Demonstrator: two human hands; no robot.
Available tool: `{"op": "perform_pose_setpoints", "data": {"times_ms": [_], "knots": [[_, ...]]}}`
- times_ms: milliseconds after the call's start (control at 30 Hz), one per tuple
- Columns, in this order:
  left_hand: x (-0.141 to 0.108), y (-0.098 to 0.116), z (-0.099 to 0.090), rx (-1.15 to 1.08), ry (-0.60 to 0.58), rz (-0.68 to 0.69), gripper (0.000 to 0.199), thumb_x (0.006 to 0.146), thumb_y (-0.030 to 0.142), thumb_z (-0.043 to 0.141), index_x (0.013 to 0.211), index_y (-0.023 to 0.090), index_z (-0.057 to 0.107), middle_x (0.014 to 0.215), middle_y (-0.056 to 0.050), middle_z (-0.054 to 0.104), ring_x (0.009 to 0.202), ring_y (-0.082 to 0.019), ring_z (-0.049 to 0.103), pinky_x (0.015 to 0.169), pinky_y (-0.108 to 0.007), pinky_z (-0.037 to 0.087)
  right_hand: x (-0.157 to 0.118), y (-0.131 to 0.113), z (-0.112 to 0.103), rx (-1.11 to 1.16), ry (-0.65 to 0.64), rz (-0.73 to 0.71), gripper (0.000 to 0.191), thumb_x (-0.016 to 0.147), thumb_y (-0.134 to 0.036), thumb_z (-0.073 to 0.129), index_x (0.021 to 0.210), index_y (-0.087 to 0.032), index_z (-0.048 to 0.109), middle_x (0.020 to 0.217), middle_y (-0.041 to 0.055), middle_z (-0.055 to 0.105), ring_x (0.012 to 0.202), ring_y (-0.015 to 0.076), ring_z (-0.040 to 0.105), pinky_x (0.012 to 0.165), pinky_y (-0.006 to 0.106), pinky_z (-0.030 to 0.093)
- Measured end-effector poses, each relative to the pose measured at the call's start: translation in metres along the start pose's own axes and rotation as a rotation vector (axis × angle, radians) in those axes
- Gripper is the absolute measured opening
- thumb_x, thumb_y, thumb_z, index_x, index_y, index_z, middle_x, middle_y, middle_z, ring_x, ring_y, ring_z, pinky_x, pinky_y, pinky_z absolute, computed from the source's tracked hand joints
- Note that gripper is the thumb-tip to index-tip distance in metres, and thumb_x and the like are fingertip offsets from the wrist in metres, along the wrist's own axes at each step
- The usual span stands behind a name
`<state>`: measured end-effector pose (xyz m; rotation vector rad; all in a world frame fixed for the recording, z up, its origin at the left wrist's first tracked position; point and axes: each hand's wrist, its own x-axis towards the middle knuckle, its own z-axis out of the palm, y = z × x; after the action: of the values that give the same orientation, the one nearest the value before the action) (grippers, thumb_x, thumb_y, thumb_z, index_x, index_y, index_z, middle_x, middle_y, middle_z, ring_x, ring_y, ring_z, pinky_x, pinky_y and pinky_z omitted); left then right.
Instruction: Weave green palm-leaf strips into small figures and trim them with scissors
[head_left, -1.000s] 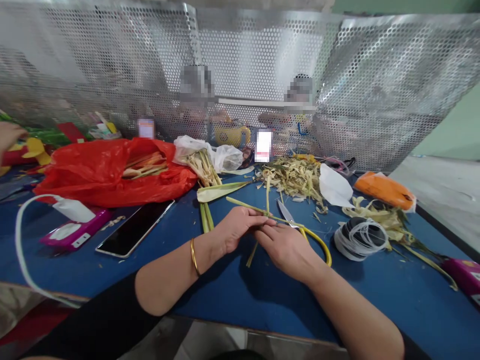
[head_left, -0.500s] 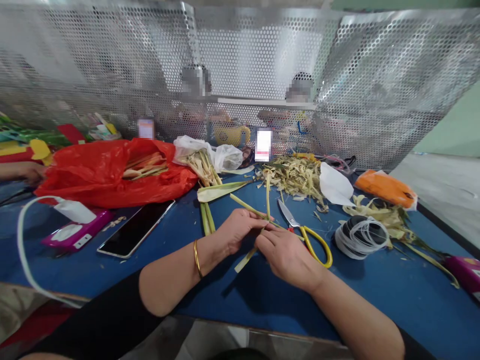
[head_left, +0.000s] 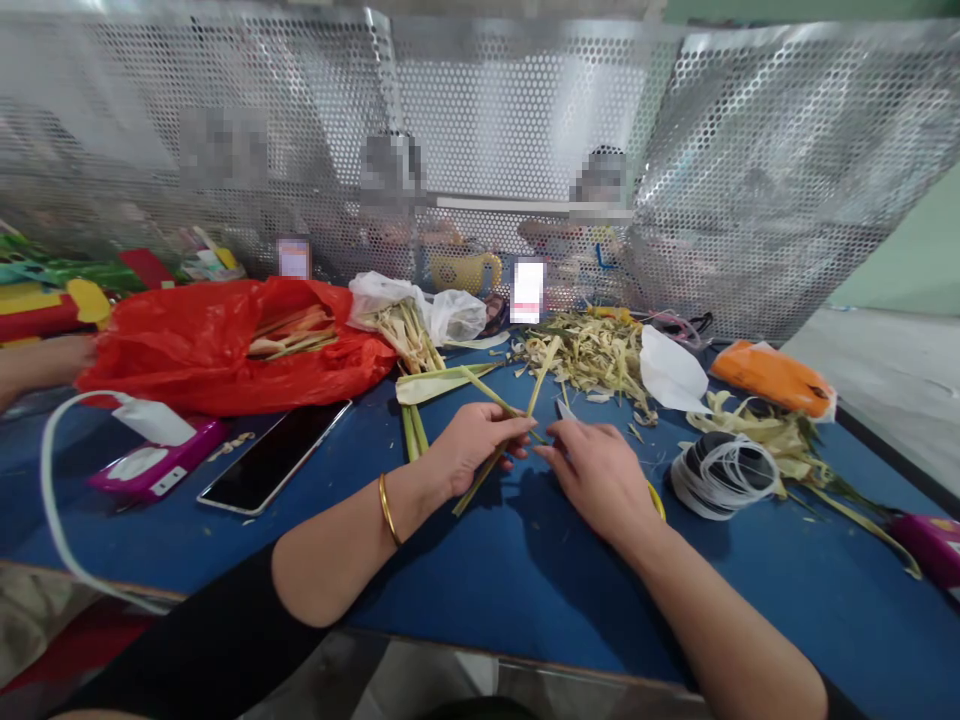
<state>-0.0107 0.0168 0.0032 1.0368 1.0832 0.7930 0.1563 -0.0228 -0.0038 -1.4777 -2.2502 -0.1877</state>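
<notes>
My left hand (head_left: 487, 445) pinches the crossing of several long, narrow yellow-green plant strips (head_left: 544, 378). One strip end points up and away, another slants up to the left, and one hangs below the hand. The fingertips of my right hand (head_left: 596, 475) are bent close around the end of a thin strip, just right of the crossing; the exact grip is partly hidden. Beneath the right hand lie scissors with yellow handles (head_left: 657, 500), mostly covered; only a blade tip and a bit of handle show.
On the blue table (head_left: 465, 580) are a bundle of stalks (head_left: 409, 345), a heap of dried leaf scraps (head_left: 592, 350), a spool of white cord (head_left: 724, 475), a phone (head_left: 277, 458), a purple power strip (head_left: 157, 465) and a red bag (head_left: 187, 340). Another person's arm (head_left: 45, 368) reaches in left.
My right hand has moved right and up, away from the left hand and over the scissors. The strips have tilted within my left hand. The other person's arm reaches slightly further in.
</notes>
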Motion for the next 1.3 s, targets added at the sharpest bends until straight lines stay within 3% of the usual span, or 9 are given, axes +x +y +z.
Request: {"op": "perform_pose_setpoints", "data": {"times_ms": [100,233,433,700,800,933,1067,1200,1300], "knots": [[0.001,-0.003,0.002,0.094,0.034,0.071,0.022,0.070,0.033,0.072,0.072,0.013,0.063,0.064,-0.001,0.061,0.051,-0.009,0.055,0.042,-0.019,0.039,-0.001,-0.003,0.003,0.121,-0.158,0.082,0.025,0.093,-0.030,0.045,0.073,-0.020,0.056,0.058,0.0001,0.058,0.056,0.0157,0.051,0.058,0.027,0.029],[0.001,-0.006,0.004,0.221,0.080,0.150,0.015,0.073,0.028,0.067,0.075,0.013,0.067,0.061,-0.002,0.063,0.045,-0.009,0.053,0.037,-0.018,0.033,-0.003,-0.010,0.000,0.431,-0.207,0.202,0.027,0.090,-0.029,0.047,0.063,-0.021,0.050,0.053,-0.0028,0.052,0.051,0.0124,0.047,0.051,0.024,0.027],[0.008,-0.014,0.002,0.374,0.123,0.304,0.015,0.072,0.029,0.067,0.067,0.015,0.070,0.055,0.000,0.062,0.045,-0.009,0.054,0.048,-0.020,0.042,-0.005,-0.015,0.003,0.753,-0.250,0.242,0.026,0.087,-0.029,0.048,0.063,-0.021,0.052,0.049,-0.0047,0.052,0.046,0.0109,0.048,0.048,0.022,0.032],[0.005,0.000,-0.005,0.098,-0.069,0.077,0.028,0.080,0.039,0.058,0.082,0.013,0.069,0.080,-0.007,0.071,0.044,-0.007,0.053,0.034,-0.018,0.019,-0.002,-0.014,0.005,0.875,-0.280,0.409,0.030,0.085,-0.036,0.051,0.062,-0.019,0.058,0.050,-0.0023,0.059,0.044,0.0113,0.050,0.047,0.022,0.037],[0.003,0.001,-0.005,0.105,-0.061,0.065,0.026,0.073,0.037,0.068,0.080,0.012,0.069,0.080,-0.007,0.071,0.044,-0.005,0.051,0.035,-0.017,0.019,0.002,-0.008,0.004,0.853,-0.208,0.458,0.034,0.084,-0.042,0.054,0.058,-0.019,0.056,0.050,-0.0031,0.056,0.046,0.0102,0.048,0.047,0.022,0.035],[-0.001,-0.001,-0.001,0.185,-0.084,0.027,0.026,0.068,0.035,0.072,0.081,0.013,0.071,0.077,-0.007,0.071,0.044,-0.004,0.048,0.037,-0.017,0.019,0.006,-0.002,0.005,1.174,-0.028,0.647,0.031,0.074,-0.048,0.065,0.069,-0.018,0.058,0.059,-0.0042,0.056,0.047,0.0085,0.050,0.051,0.023,0.040],[-0.004,-0.002,0.003,0.210,-0.112,-0.012,0.022,0.068,0.029,0.072,0.083,0.013,0.072,0.072,-0.006,0.071,0.042,-0.005,0.047,0.038,-0.018,0.020,0.008,-0.001,0.009,1.341,0.036,0.738,0.034,0.064,-0.046,0.074,0.066,-0.017,0.057,0.055,-0.0027,0.057,0.045,0.0089,0.050,0.049,0.024,0.040],[-0.004,-0.002,0.002,0.215,-0.124,0.018,0.028,0.069,0.039,0.070,0.079,0.013,0.071,0.079,-0.008,0.072,0.043,-0.005,0.048,0.037,-0.018,0.019,0.008,0.005,0.014,1.292,0.067,0.763,0.034,0.065,-0.048,0.071,0.069,-0.016,0.058,0.056,-0.0015,0.056,0.047,0.0111,0.050,0.050,0.026,0.041],[-0.003,-0.004,0.002,0.263,-0.094,0.044,0.030,0.071,0.042,0.068,0.067,0.013,0.068,0.076,-0.007,0.072,0.041,-0.004,0.047,0.038,-0.018,0.026,0.008,0.013,0.008,0.970,0.328,0.704,0.035,0.069,-0.046,0.068,0.088,-0.017,0.062,0.073,0.0012,0.059,0.065,0.0160,0.056,0.060,0.029,0.044]]}}
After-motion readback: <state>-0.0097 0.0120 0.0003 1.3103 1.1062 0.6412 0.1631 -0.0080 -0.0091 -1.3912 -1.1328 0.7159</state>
